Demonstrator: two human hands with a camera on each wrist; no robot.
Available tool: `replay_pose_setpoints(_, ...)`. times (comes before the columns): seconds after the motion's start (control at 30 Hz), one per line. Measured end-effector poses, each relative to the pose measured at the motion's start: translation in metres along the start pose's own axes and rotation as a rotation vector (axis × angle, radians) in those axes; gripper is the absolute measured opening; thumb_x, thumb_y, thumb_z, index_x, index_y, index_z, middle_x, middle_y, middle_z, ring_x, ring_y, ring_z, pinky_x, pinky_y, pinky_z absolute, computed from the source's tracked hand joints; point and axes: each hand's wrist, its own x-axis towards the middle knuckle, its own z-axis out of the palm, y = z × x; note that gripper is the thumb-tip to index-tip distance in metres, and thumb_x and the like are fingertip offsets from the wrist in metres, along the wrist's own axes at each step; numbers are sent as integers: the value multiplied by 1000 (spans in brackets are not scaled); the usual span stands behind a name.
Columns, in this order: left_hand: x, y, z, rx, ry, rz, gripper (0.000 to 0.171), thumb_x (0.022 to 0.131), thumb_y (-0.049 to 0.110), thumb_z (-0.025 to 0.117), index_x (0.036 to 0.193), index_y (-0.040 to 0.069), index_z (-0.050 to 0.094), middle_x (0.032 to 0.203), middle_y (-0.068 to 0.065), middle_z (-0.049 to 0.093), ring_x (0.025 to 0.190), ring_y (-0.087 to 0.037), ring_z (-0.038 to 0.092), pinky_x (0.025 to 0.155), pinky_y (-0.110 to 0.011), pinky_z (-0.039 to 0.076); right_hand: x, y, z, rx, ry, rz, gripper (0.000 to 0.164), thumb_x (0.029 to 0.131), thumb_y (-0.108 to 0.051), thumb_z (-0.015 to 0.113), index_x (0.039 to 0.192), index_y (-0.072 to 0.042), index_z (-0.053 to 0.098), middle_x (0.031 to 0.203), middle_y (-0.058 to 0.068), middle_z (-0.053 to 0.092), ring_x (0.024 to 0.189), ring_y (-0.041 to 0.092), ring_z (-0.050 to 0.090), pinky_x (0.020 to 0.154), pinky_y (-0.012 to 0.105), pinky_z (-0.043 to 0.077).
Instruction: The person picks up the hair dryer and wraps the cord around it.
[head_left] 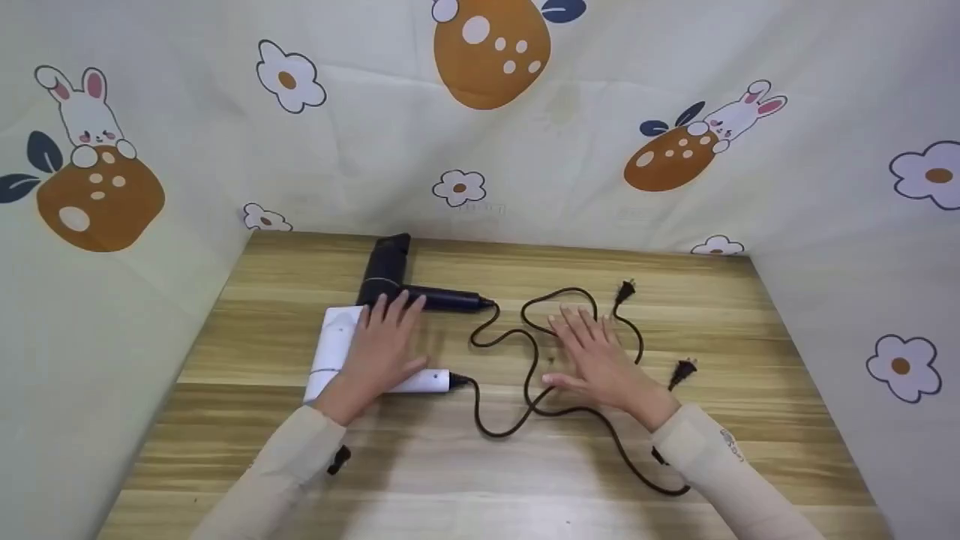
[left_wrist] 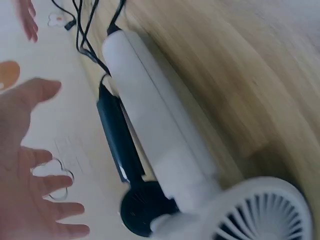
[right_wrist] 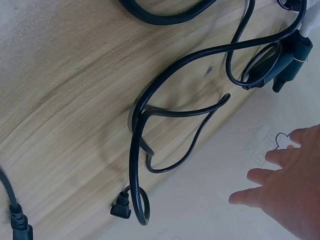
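A white hair dryer (head_left: 334,345) lies on the wooden table with its handle pointing right. Just behind it is a dark hair dryer (head_left: 385,266), handle likewise to the right. My left hand (head_left: 379,352) hovers over the white dryer, fingers spread and straight, holding nothing; the left wrist view shows a gap between that hand and the white dryer (left_wrist: 150,110). Over the black cords (head_left: 535,360) is my right hand (head_left: 596,367), its fingers also extended and spread. In the right wrist view this hand (right_wrist: 292,185) stays apart from the looped cord (right_wrist: 185,56).
Two black plugs, one at the back (head_left: 625,291) and one nearer (head_left: 683,371), lie to the right of the dryers. A cloth (head_left: 360,150) printed with rabbits and flowers hangs behind and beside the wooden table (head_left: 247,442).
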Motion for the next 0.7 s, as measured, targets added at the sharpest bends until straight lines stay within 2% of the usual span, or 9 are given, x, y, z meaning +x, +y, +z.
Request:
replay_pose_setpoints(0.2, -15, -32, 8, -107, 34, -222, 91, 76, 40, 71, 144, 2, 25, 142, -31, 31, 124, -55, 33, 96, -66, 32, -1, 0, 1, 8, 10, 4, 87, 86, -63, 46, 149, -10, 18, 155, 15, 9, 140, 43, 10, 109, 64, 5)
replay_pose_setpoints(0.4, -34, -52, 15, -238, -4, -412, 95, 81, 40, 65, 143, -9, 13, 130, -42, 35, 113, -57, 41, 88, -65, 38, -1, 0, 2, 5, 27, -6, 86, 86, -61, 46, 148, -7, 20, 154, 17, 12, 140, 43, 12, 109, 63, 5)
replay_pose_setpoints(0.6, -42, -60, 22, -384, -28, -502, 92, 83, 37, 62, 141, -13, 12, 118, -43, 42, 105, -56, 45, 81, -60, 43, -2, 1, 2, -1, 25, -7, 86, 86, -62, 45, 148, -8, 19, 155, 16, 12, 140, 42, 11, 110, 62, 4)
replay_pose_setpoints(0.7, -40, -61, 24, -412, -32, -519, 89, 85, 34, 61, 140, -15, 12, 120, -43, 39, 106, -56, 43, 85, -60, 40, -2, 1, 1, 4, 30, -12, 86, 86, -62, 46, 148, -8, 20, 154, 16, 13, 140, 42, 11, 110, 63, 5)
